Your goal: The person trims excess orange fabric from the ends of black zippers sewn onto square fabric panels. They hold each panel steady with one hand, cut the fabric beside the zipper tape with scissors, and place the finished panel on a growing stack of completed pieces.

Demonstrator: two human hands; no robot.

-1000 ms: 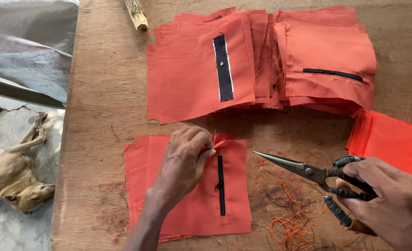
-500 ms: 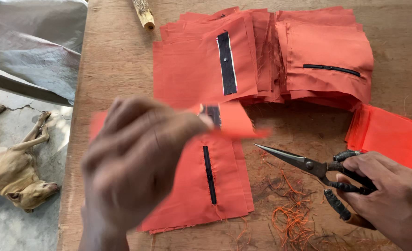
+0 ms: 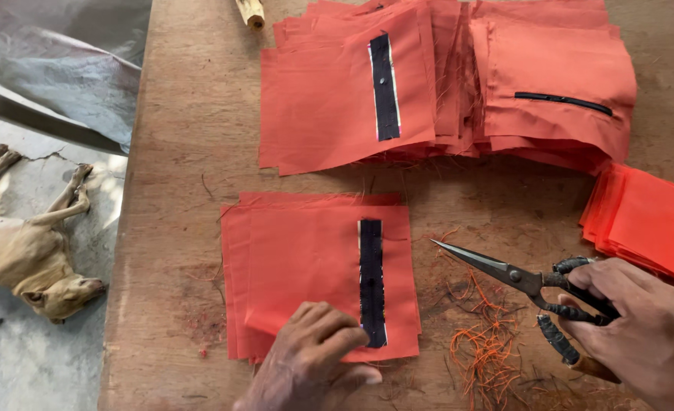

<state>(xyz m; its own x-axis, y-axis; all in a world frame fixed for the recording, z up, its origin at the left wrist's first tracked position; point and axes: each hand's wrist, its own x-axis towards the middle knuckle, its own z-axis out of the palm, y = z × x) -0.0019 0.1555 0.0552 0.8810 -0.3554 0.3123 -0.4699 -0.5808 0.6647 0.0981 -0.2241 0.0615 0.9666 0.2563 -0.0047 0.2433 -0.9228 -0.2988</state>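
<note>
A small stack of orange fabric squares (image 3: 306, 262) lies on the wooden table (image 3: 185, 152) in front of me; the top piece has a black vertical strip (image 3: 371, 281). My left hand (image 3: 310, 365) rests flat on the lower edge of that top piece, fingers curled. My right hand (image 3: 645, 331) grips the handles of black scissors (image 3: 519, 281), blades closed and pointing left, just right of the stack.
A larger pile of orange pieces with a black strip (image 3: 352, 91) lies at the back, another pile with a zip-like slit (image 3: 557, 84) beside it, more orange pieces (image 3: 649, 221) at right. Orange thread scraps (image 3: 485, 342) litter the table. A dog (image 3: 33, 251) lies on the floor left.
My left hand lifted a fabric piece, turned it over and laid it back on the near stack, strip side up. The scissors hand barely moved.
</note>
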